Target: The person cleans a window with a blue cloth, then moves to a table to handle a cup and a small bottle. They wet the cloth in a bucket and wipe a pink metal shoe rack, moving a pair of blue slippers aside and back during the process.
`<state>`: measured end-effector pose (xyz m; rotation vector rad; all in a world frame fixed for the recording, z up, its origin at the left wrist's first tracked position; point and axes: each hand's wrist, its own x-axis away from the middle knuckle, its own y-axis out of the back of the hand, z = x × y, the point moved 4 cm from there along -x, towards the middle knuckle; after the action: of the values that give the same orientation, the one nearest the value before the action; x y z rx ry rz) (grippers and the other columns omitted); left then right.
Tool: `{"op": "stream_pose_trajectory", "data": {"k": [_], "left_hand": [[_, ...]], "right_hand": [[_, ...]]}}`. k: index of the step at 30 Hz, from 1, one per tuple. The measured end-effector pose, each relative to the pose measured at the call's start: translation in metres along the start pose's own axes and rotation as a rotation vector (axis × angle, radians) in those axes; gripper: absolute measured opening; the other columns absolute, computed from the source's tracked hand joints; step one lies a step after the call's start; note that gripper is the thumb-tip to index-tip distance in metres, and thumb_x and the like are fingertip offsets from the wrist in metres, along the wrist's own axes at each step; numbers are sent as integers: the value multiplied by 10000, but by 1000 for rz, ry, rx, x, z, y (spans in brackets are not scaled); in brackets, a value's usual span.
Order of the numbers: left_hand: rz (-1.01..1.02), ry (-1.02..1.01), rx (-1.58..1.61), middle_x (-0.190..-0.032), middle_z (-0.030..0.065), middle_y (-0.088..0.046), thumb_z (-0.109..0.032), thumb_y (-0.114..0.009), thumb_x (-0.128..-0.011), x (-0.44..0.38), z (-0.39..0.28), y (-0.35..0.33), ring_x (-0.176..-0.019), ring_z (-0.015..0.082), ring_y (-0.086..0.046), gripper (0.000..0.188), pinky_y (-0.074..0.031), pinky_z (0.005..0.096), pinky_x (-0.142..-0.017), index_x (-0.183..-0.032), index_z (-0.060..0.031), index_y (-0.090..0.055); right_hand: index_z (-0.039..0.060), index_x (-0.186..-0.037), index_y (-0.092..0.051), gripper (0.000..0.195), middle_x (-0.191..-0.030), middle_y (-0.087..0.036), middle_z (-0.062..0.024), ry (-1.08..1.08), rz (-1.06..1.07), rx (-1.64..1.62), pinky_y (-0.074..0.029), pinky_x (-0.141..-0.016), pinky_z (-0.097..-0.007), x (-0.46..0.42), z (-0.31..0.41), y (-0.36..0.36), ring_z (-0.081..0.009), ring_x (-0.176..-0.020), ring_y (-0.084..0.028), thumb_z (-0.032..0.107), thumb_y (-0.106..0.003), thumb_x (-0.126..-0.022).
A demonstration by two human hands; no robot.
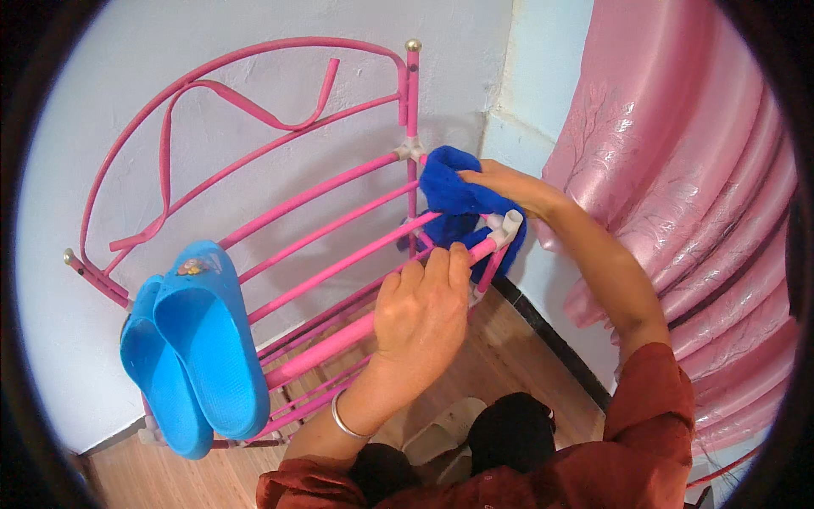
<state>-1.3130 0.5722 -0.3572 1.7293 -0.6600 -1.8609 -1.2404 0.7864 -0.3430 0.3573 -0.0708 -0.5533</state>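
Note:
A pink metal shoe rack (331,287) with white plastic joints stands before me. My left hand (423,305) is closed around its thick front top bar, near the right front joint. At the rack's right end, my right hand (502,181) holds a blue cloth (448,184), which drapes over the side and hangs down beside the bars. Its thumb and fingers are partly hidden in the folds. On the left end of the top tier rests a pair of light blue slippers (213,356), side by side, with a small decoration on one.
A grey-white wall (254,19) rises behind the rack. Shiny pink curtains (674,191) hang at the right. The wood-look floor (502,343) meets a dark skirting strip (559,347). Pale footwear (445,426) shows on the floor by my dark-clad legs.

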Motion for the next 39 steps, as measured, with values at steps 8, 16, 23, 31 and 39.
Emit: {"op": "stream_pose_trajectory", "data": {"k": [8,16,23,31,39], "left_hand": [[-48,19,32,-748,25,-534,-168,-619,-833,2,0,-4,-661,185,-563,121,-422,328,-592,-935,-104,-621],[-85,10,25,-738,37,-522,-137,-609,-745,3,-1,-2,-670,185,-560,106,-424,323,-607,-840,-91,-604],[-90,-1,14,-732,51,-531,-134,-612,-710,3,-5,-6,-675,198,-565,57,-431,330,-607,-746,-104,-579],[-88,-43,51,-740,54,-551,-160,-610,-747,6,1,-3,-669,204,-573,59,-436,326,-616,-752,-106,-586],[-32,-46,-29,-757,35,-554,-168,-616,-749,7,-3,-4,-683,184,-574,112,-428,309,-609,-833,-94,-611]], "right_hand": [[11,-1099,-641,256,-956,-719,-110,273,-394,751,-523,-816,-344,69,70,-7,-177,-897,-673,86,-693,-860],[55,-1128,-650,335,-991,-719,-176,713,-646,550,-551,-803,-373,35,145,-42,-275,-877,-715,205,-755,-847],[103,-1097,-615,350,-1033,-696,-178,254,-262,1178,-510,-829,-527,-79,75,-56,-412,-1009,-647,361,-656,-864],[75,-1071,-627,331,-1014,-680,-206,663,39,1057,-509,-801,-526,-58,87,-161,-415,-968,-652,213,-685,-776],[9,-1198,-612,401,-1117,-654,-226,1110,-620,379,-507,-908,-416,-20,195,-112,-389,-1034,-650,37,-673,-803]]}}
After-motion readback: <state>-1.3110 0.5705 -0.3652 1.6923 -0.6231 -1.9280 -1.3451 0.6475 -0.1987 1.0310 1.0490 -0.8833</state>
